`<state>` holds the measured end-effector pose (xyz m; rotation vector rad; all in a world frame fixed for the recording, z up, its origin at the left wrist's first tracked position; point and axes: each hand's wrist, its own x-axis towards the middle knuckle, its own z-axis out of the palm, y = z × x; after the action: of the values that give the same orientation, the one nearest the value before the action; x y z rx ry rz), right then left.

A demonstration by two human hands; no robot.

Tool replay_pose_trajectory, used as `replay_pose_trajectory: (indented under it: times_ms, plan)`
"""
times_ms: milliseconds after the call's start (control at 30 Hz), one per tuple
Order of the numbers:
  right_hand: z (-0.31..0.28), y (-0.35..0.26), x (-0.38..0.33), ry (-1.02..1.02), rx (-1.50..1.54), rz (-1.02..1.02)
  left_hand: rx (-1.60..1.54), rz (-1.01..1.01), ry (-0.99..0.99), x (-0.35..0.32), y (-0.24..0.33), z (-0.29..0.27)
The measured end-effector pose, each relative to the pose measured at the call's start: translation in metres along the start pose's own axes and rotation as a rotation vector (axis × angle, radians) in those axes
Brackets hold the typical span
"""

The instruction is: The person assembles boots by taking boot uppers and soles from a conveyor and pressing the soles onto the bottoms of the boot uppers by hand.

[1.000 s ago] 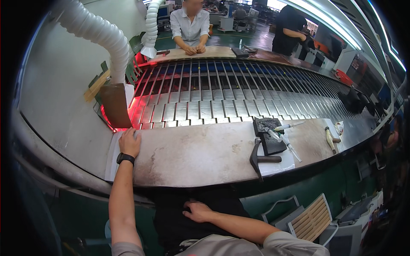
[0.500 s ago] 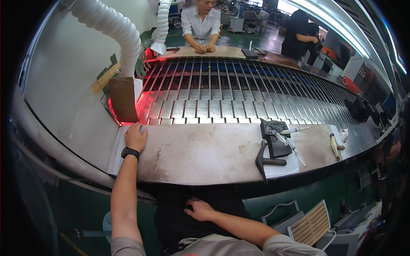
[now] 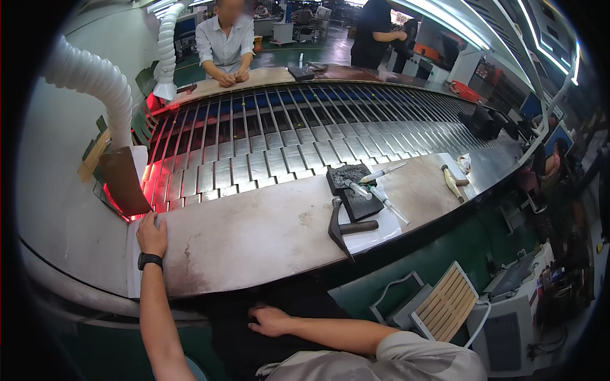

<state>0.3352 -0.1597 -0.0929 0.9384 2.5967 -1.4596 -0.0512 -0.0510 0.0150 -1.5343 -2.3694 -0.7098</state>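
My left hand (image 3: 152,235), with a black watch on its wrist, lies on the left end of a stained, pale work board (image 3: 248,244). Its fingers are stretched out, the tips by the lower corner of a brown flap (image 3: 122,181), and nothing shows in its grasp. Whether the fingertips touch the flap I cannot tell. My right hand (image 3: 270,321) rests on my dark-clothed lap, fingers loosely extended and holding nothing visible. Farther right on the board, a hammer (image 3: 336,227) lies beside a black block (image 3: 361,209), with syringes (image 3: 389,204) on and next to it.
Behind the board run metal conveyor slats (image 3: 254,166), lit red at the left. A white ribbed hose (image 3: 95,76) hangs over that end. A second hammer (image 3: 452,183) lies far right. Across the conveyor a person (image 3: 225,47) works with both hands together. A slatted wooden seat (image 3: 447,303) stands lower right.
The view has swung right and tilted, so the scene appears shifted left. Both my hands keep their places, the left on the board and the right on my lap.
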Motion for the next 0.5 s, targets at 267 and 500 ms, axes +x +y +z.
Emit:
replay_pose_trajectory:
  times_ms: [267,500]
  plan:
    - [0.003,-0.003,0.003,0.019,0.017,-0.007,-0.005,0.001,-0.002,0.001,-0.003,-0.001]
    - [0.006,-0.003,0.009,0.026,0.021,-0.007,0.004,-0.003,-0.007,0.005,-0.01,0.003]
